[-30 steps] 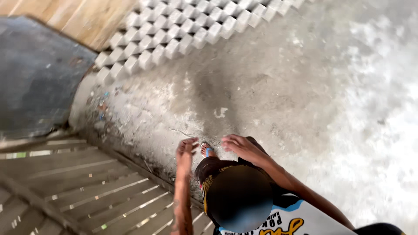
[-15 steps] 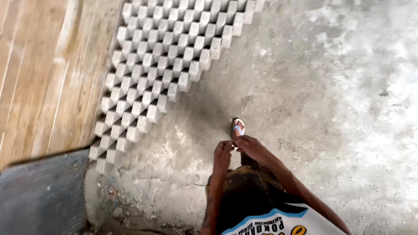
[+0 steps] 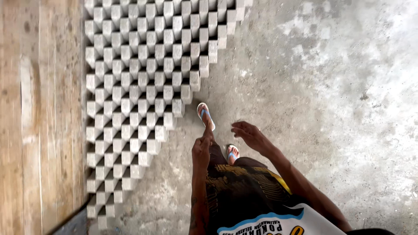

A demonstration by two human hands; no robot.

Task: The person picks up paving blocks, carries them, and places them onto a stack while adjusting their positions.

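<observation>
The grey blocks (image 3: 143,87) are now filling ten o'clock as the person is stepping closer; left hand (image 3: 201,150) and right hand (image 3: 250,135) are hanging spread, gripping nothing.

Rows of grey concrete blocks (image 3: 143,87) on stained concrete floor (image 3: 339,87), wooden plank wall (image 3: 39,117) alongside

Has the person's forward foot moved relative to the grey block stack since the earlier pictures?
Yes. The forward foot has stepped along the block stack, now beside its stepped edge.
</observation>
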